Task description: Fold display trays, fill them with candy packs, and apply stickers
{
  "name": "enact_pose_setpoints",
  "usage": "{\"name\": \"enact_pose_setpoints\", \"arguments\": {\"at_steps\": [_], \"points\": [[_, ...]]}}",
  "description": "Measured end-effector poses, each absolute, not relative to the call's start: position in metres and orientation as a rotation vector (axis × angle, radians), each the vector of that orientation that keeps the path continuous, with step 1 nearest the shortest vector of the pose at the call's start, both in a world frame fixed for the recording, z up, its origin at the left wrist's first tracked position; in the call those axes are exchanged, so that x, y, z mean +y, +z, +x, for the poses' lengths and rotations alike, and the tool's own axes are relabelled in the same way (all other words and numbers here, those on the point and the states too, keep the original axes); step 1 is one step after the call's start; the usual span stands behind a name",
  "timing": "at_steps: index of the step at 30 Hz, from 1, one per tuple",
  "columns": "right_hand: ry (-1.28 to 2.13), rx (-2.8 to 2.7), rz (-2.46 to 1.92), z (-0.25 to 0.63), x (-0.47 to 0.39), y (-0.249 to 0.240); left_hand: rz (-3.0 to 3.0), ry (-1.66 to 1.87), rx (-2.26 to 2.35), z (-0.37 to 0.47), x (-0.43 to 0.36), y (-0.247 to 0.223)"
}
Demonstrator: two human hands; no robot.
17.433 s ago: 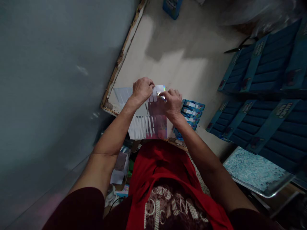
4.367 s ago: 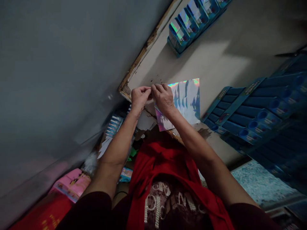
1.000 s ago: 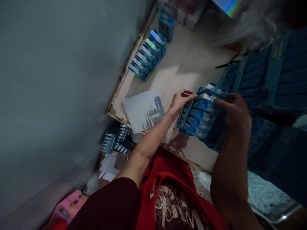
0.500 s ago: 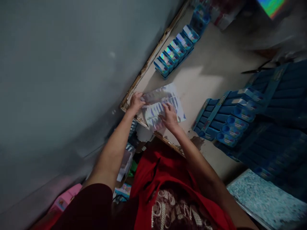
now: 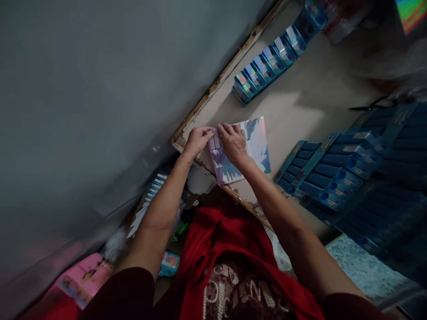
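A shiny, iridescent sheet (image 5: 256,153) that looks like a sticker sheet lies on the worktable's near corner, with small pale label-like rectangles at its left edge. My left hand (image 5: 197,142) pinches at the sheet's upper left corner, thumb and fingertips together. Over the sheet's upper left part rests my right hand (image 5: 234,144), its fingers bent and pressed down close to the left fingertips. Whether a single label is between the right fingers is hidden. Beyond the sheet stands a row of blue plastic cases (image 5: 267,64) with shiny labels on their ends.
Stacked blue cases (image 5: 327,171) fill the table's right side, with dark scissors (image 5: 370,106) behind them. A grey wall (image 5: 100,89) borders the left. Below are a pink item (image 5: 86,275) at left and a tray of pale blue bits (image 5: 363,262) at right.
My right hand has moved up and left across the sheet, close to my left hand. The sheet's reflections have changed, and the view has shifted so the cases appear farther right.
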State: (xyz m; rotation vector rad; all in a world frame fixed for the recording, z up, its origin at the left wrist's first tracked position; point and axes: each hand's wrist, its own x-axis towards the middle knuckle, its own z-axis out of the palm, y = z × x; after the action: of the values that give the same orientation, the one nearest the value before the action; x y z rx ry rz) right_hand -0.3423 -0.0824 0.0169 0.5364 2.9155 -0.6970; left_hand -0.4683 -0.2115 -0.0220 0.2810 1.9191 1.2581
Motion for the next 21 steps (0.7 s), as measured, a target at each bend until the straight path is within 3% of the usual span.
{"name": "enact_pose_setpoints", "arguments": {"at_steps": [7,15,21], "points": [[-0.716,3.017,0.405,-0.309,-0.094,0.004,-0.027,1.217,1.889,-0.467,-0.209,-0.014],[-0.998,2.96,0.866,-0.272,-0.095,0.044,0.21,1.243,2.022,-0.464,-0.2,0.0],[-0.817,2.88,0.626,-0.311,-0.068,0.06,0.314,1.216,2.041,-0.446,-0.2,0.019]]}}
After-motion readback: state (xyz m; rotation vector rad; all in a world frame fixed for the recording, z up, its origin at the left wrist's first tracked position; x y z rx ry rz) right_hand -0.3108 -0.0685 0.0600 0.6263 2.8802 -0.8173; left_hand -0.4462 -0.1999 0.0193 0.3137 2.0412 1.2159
